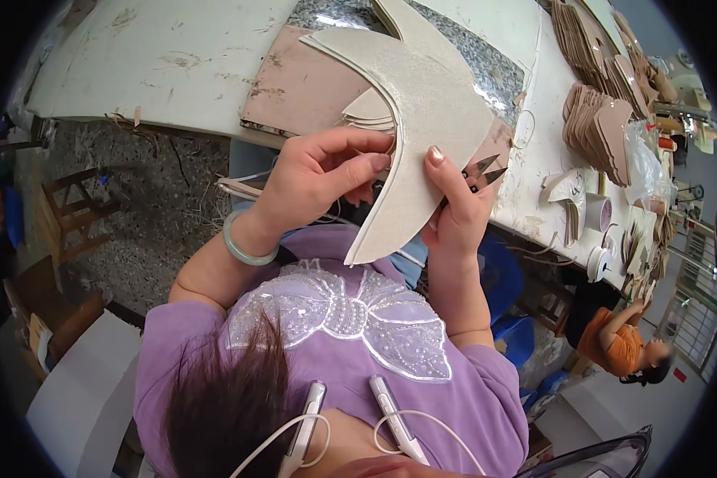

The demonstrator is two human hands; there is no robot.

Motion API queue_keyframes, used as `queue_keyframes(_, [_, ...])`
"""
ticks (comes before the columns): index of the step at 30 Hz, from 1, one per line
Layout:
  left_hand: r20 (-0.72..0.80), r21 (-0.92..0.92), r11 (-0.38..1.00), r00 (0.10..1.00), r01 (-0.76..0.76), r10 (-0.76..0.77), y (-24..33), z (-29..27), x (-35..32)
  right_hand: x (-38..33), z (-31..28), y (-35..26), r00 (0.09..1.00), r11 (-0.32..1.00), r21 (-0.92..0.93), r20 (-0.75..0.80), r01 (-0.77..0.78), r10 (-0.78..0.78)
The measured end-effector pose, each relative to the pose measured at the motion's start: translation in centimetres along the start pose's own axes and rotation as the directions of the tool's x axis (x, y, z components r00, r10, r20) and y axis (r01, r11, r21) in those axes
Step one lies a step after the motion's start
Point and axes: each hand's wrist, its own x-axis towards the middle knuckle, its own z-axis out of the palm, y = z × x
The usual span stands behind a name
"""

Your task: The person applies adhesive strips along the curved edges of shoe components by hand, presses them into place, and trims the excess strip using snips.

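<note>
A large, curved off-white piece (pixel 442 103), flat and leather-like with layered edges, is held up in front of me. My right hand (pixel 460 203) grips it along its right side, thumb on top. The same hand also holds small thread snips (pixel 482 174), their dark pointed blades sticking out past the thumb. At the inner curved edge, the fingers of my left hand (pixel 323 171) are pinched together. Whatever lies between those fingertips is too small or hidden to make out. Behind the left fingers, a small stack of off-white pieces (pixel 369 110) rests on the pinkish board (pixel 283 88).
A speckled stone slab (pixel 486 68) lies on the pale worktable (pixel 191 60). Stacks of tan cut pieces (pixel 597 131), a plastic bag (pixel 647 163) and spools (pixel 599 261) line its right side. A person in orange (pixel 613 342) is at the right; a wooden stool (pixel 76 207) stands left.
</note>
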Motion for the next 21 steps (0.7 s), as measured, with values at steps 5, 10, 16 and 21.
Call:
queue_keyframes(5, [0.018,-0.15,0.984,0.995,0.099,-0.098,0.56,-0.2,-0.18,0.25,0.21,0.13,0.999,1.0,0.012,0.024,0.022,-0.022])
queue_keyframes(10, [0.019,-0.198,0.971,0.991,0.133,-0.132,0.48,-0.07,-0.38,0.18,0.5,0.22,0.998,0.996,-0.054,0.009,0.065,-0.064])
queue_keyframes(16, [-0.029,-0.148,0.979,0.989,0.141,-0.147,0.2,0.14,-0.56,0.17,0.93,0.49,0.985,0.97,-0.176,-0.024,0.165,-0.172])
queue_keyframes(21, [-0.022,-0.193,0.97,0.987,0.151,-0.158,0.43,0.25,-0.79,0.26,0.79,0.58,0.981,0.949,-0.255,-0.01,0.187,-0.196])
